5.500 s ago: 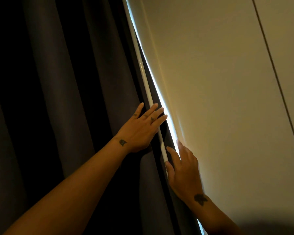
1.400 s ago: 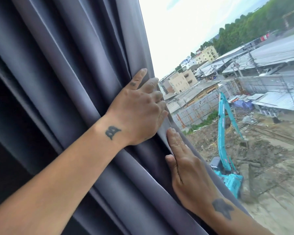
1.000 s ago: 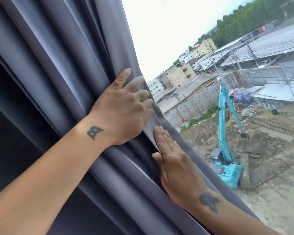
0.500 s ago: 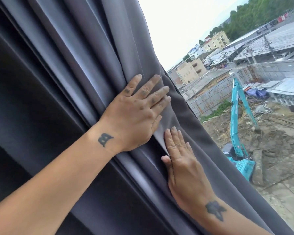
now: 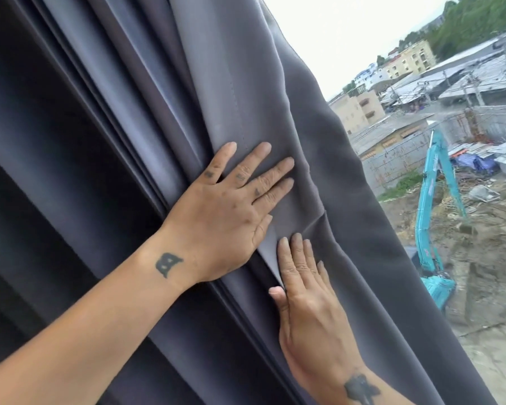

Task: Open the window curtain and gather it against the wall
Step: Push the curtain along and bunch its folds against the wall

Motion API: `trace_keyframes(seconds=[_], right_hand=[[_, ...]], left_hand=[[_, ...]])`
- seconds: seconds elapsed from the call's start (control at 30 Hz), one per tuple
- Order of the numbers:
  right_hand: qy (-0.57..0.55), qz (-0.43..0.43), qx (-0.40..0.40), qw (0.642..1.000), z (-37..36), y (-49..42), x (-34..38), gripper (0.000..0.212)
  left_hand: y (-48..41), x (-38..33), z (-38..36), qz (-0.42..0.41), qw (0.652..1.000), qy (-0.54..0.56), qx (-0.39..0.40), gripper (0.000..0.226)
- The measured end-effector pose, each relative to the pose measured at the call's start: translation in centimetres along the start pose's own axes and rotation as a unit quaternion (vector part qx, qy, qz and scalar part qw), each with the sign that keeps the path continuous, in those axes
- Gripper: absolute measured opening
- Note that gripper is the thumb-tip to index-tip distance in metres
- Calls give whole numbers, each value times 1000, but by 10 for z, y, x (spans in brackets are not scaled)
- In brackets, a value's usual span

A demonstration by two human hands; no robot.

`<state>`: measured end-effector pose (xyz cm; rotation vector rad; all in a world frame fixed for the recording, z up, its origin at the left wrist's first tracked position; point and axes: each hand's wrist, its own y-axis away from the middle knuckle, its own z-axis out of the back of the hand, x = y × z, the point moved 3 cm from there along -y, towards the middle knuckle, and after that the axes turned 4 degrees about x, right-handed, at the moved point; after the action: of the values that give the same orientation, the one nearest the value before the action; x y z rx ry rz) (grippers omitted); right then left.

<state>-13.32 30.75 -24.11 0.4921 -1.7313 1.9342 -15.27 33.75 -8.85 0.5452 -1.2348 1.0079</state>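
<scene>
curtain now bunched left, window clear; left hand and right hand flat, fingers wide, pressing folds, gripping nothing

One legible character is present: a tattooed letter "B" on the left wrist. Small tattoos on the left hand's fingers are too blurred to read.

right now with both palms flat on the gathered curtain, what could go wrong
1. Left hand and right hand press open-palmed with no grip on the curtain, so the pleats may spring back over the window.
2. The loose outer edge fold by the glass isn't pinned and could billow out.
</scene>
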Motion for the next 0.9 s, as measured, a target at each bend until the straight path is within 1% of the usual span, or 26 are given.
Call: trace_keyframes(seconds=[0.17, 0.27, 0.4, 0.47, 0.53, 0.6, 0.67, 0.8, 0.9], right_hand=[[-29, 14, 34, 999, 2, 8, 3, 57], [-51, 25, 53, 997, 14, 11, 0, 56], [-53, 25, 6, 998, 55, 8, -22, 52], [-34, -2, -27, 999, 77, 0, -41, 52], [-19, -41, -44, 998, 91, -10, -60, 54], [-35, -91, -35, 995, 97, -20, -77, 61], [-62, -118, -18, 991, 99, -27, -89, 65], [-86, -92, 19, 992, 95, -29, -94, 65], [-103, -77, 40, 991, 90, -21, -83, 65]], left_hand=[[10, -6, 7, 24, 999, -6, 44, 54], [9, -12, 12, 32, 998, -5, 57, 54], [0, -23, 23, 34, 998, 10, 50, 53], [-9, -29, 30, 34, 998, 20, 40, 54], [-18, -33, 36, 33, 999, 23, 34, 57], [-31, -36, 39, 28, 999, 24, 38, 59], [-45, -37, 41, 21, 998, 25, 50, 62], [-68, -37, 42, 2, 997, 16, 74, 68], [-79, -38, 44, -20, 997, 26, 74, 71]])
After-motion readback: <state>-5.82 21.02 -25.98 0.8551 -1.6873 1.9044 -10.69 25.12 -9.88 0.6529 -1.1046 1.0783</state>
